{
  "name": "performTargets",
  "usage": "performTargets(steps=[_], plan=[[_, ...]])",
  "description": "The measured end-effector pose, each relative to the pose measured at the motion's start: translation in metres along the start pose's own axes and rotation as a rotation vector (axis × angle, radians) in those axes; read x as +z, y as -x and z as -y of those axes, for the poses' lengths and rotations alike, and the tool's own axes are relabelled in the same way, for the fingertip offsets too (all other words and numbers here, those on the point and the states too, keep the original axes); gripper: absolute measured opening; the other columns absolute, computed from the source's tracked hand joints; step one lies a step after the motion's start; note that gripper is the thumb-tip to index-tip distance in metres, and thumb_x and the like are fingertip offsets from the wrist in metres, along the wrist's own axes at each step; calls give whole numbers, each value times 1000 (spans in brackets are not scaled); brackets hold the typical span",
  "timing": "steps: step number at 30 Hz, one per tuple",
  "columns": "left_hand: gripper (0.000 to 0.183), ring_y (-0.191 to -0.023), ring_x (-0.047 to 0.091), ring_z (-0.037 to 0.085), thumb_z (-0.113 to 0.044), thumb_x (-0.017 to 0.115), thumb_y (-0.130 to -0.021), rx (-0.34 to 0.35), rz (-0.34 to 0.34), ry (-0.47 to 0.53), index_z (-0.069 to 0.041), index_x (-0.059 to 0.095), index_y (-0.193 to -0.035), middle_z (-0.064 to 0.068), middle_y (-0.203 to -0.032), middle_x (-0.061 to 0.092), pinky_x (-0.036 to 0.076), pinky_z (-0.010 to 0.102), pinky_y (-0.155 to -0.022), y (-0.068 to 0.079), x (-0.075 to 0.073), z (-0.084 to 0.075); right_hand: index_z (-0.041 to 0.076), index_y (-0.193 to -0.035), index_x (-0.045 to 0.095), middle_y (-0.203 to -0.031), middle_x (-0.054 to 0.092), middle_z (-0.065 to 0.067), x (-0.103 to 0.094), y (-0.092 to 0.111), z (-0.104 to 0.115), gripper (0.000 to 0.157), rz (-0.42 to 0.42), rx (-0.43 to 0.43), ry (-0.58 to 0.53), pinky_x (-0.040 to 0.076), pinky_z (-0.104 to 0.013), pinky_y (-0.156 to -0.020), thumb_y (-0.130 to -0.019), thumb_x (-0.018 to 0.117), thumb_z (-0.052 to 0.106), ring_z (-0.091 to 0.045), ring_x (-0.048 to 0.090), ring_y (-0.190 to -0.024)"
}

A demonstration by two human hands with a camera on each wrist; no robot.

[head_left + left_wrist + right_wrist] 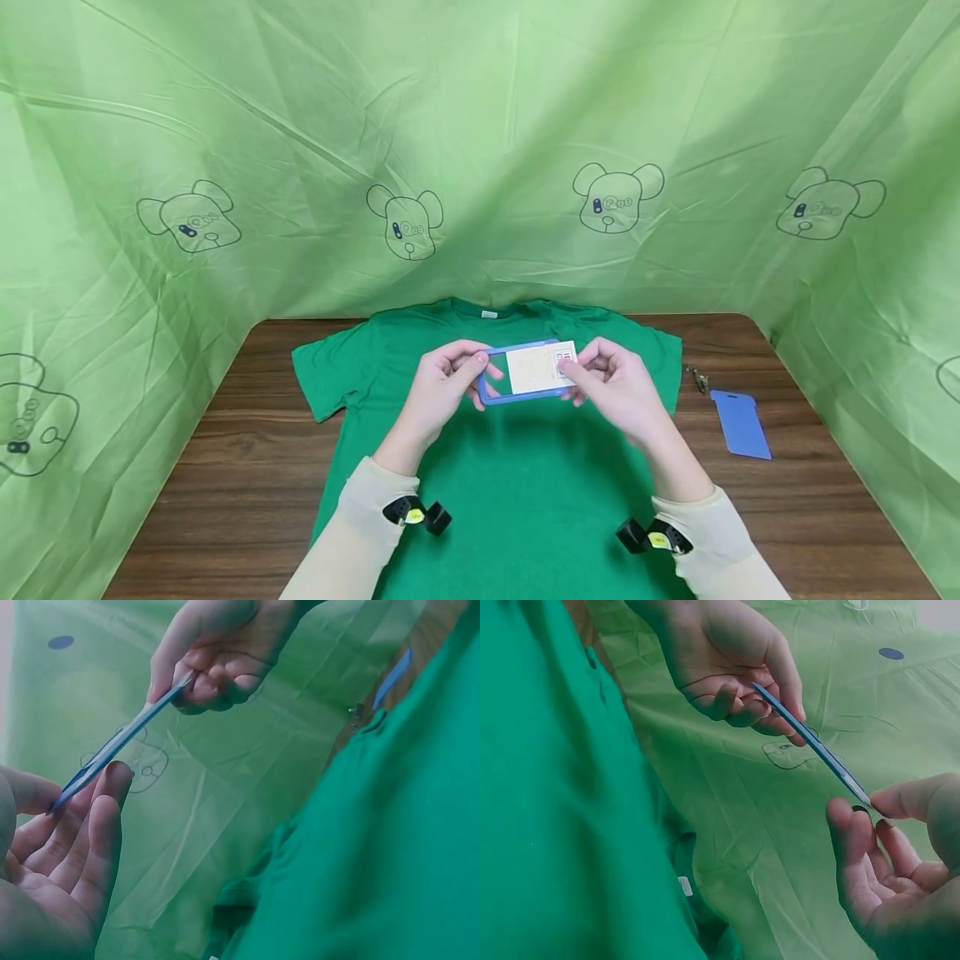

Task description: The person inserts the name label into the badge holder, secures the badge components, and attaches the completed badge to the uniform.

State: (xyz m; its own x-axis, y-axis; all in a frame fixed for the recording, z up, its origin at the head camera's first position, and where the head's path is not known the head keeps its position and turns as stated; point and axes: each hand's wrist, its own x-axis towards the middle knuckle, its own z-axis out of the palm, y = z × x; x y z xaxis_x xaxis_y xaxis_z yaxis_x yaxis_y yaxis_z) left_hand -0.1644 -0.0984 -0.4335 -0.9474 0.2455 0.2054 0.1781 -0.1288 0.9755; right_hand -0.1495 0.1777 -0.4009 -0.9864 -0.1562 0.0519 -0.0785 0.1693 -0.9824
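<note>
Between both hands, above the green T-shirt (517, 492), is a blue card holder frame (525, 397). A pale printed card (531, 371) lies partly in it, covering its right portion, while the left part of the frame shows through as an opening. My left hand (447, 379) pinches the frame's left end between thumb and fingers. At the right end, my right hand (611, 383) pinches the card with the thumb on its printed face. Seen edge-on in the left wrist view, the card holder frame (124, 739) is thin and tilted. In the right wrist view the right thumb (907, 799) touches its near end.
A flat blue card holder piece (741, 425) with a slotted tab lies on the wooden table (240, 475) at the right. Near it is a small metal clip (700, 381). Green fabric walls (480, 125) with bear-head prints surround the table.
</note>
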Motion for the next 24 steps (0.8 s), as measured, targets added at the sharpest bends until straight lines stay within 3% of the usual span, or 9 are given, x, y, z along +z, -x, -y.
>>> performTargets(steps=[8, 16, 24], plan=[[20, -69, 75, 19, -14, 65, -112, -16, 9, -2, 1, 74, -121, 14, -96, 80, 60, 28, -56, 2, 3, 1, -4, -117, 69, -91, 78, -18, 9, 1, -3, 26, 33, 38, 25, 62, -36, -56, -107, 74, 19, -34, 75, -64], [21, -68, 73, 18, -13, 65, -112, -20, 4, 5, 2, 74, -123, 12, -96, 80, 59, 28, -55, 3, 5, 0, -2, -111, 72, -88, 74, -17, 15, 2, -5, 20, 15, 18, 37, 60, -34, -53, -108, 73, 18, -26, 73, -61], [23, -67, 69, 16, -9, 75, -104, -39, 2, 3, 1, 73, -125, 10, -99, 79, 57, 29, -55, 4, 7, 0, -1, -97, 63, -83, 74, -17, 19, 4, -5, 28, 8, 43, 65, 59, -34, -51, -106, 76, 23, -26, 71, -59]])
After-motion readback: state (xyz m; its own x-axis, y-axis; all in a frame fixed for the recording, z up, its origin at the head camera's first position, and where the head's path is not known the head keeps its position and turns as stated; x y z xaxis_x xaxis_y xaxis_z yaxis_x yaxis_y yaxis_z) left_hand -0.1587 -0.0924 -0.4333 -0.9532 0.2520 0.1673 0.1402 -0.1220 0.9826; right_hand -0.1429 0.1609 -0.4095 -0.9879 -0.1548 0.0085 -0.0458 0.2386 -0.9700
